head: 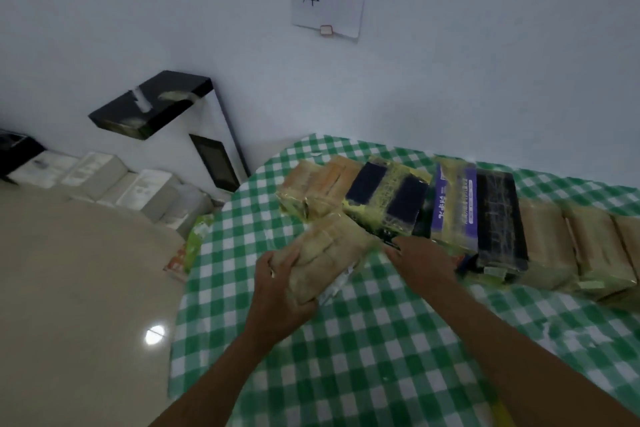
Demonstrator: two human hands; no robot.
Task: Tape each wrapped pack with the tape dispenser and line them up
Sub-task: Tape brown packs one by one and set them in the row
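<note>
Tan-wrapped pack (329, 253): an oblong bundle in glossy clear film. It lies aslant near the tabletop's left edge, just in front of the left end of the row. Whether it rests on the cloth or is lifted cannot be told.
Tabletop (363, 340): covered with a green-and-white checked cloth.
Row of wrapped packs (460, 204): tan, dark blue with yellow, purple and black, set side by side along the far edge.
Left hand (280, 284): its grip is curled round the pack's near end, thumb on top.
Right hand (424, 262): at the pack's far right corner, beside the row. It is too blurred to tell whether its grip is wide, narrow or holding.
Tape dispenser: not clearly visible; a dark shape at the right fingertips may be it.
Handling: probably light and a little soft, with slippery film. It is best held across both ends, without squeezing.
</note>
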